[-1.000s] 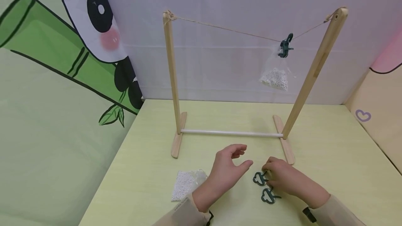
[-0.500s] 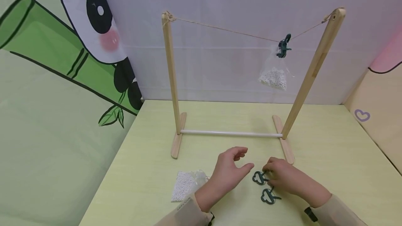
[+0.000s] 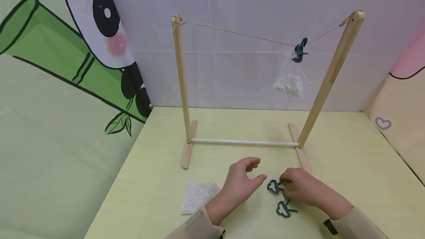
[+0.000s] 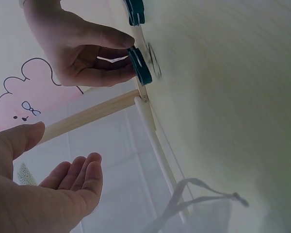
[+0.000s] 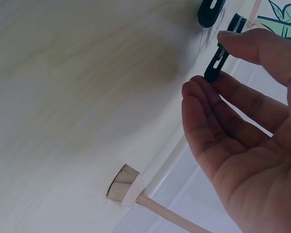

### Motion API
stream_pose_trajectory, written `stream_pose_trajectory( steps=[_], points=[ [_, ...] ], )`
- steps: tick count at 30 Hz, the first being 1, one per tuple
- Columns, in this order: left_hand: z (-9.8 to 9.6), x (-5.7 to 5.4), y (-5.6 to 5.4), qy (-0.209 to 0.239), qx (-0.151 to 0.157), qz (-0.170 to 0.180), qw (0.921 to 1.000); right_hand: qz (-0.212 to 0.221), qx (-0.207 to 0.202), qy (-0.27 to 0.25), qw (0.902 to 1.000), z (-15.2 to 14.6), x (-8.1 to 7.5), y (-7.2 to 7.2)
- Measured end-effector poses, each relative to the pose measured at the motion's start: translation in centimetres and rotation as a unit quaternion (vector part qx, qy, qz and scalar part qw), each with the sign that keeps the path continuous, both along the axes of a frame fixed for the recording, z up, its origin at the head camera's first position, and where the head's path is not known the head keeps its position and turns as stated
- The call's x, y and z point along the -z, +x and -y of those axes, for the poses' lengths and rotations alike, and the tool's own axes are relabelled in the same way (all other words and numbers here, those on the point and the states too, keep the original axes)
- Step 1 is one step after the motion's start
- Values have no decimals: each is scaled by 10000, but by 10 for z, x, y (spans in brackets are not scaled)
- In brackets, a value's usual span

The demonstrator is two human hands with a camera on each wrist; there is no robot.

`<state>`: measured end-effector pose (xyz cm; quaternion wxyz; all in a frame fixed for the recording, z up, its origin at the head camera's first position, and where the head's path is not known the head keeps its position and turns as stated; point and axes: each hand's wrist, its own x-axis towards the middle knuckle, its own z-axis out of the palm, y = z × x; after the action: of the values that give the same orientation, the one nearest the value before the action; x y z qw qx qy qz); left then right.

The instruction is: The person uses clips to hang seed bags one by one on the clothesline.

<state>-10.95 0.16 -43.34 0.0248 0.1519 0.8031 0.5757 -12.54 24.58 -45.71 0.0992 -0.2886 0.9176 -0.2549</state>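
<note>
My right hand (image 3: pixel 303 189) is low over the table, its thumb and fingers pinching the handle ends of a dark green spring clip (image 3: pixel 274 186). The right wrist view shows this clip (image 5: pixel 217 65) between thumb and fingertips. Just nearer to me lies a second green clip (image 3: pixel 284 209). Left of both clips, my left hand (image 3: pixel 240 182) hovers with thumb and fingers apart, holding nothing. Partly behind that wrist, a clear bag of small white beads (image 3: pixel 193 198) lies flat.
A wooden frame (image 3: pixel 181 76) with a white bottom bar (image 3: pixel 244 142) stands beyond the hands. From its sagging string (image 3: pixel 232 31) hangs another bag of white beads (image 3: pixel 289 83), fastened by a green clip (image 3: pixel 300 51). A printed cloth (image 3: pixel 212 69) backs the table (image 3: pixel 142 194).
Both hands keep nearly the same pose, and the clips and bags stay put. The head view has shifted slightly.
</note>
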Motion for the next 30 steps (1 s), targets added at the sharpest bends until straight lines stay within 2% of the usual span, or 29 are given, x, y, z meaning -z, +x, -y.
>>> stream_pose_trajectory(
  steps=[4, 14, 26, 30],
  points=[
    [0, 2, -1, -25, 46, -108, 9999, -86, 54, -30, 9999, -1, -2, 0],
    [0, 3, -2, -83, 26, -9, 10000, -438, 25, -359, 9984, -1, -8, 0],
    [2, 4, -2, -139, 46, 61, 9999, -782, 34, -684, 9946, -4, -5, 1],
    [3, 4, -2, -122, 86, 114, 9998, -1067, -106, -848, 9906, -5, -5, 0]
  ],
)
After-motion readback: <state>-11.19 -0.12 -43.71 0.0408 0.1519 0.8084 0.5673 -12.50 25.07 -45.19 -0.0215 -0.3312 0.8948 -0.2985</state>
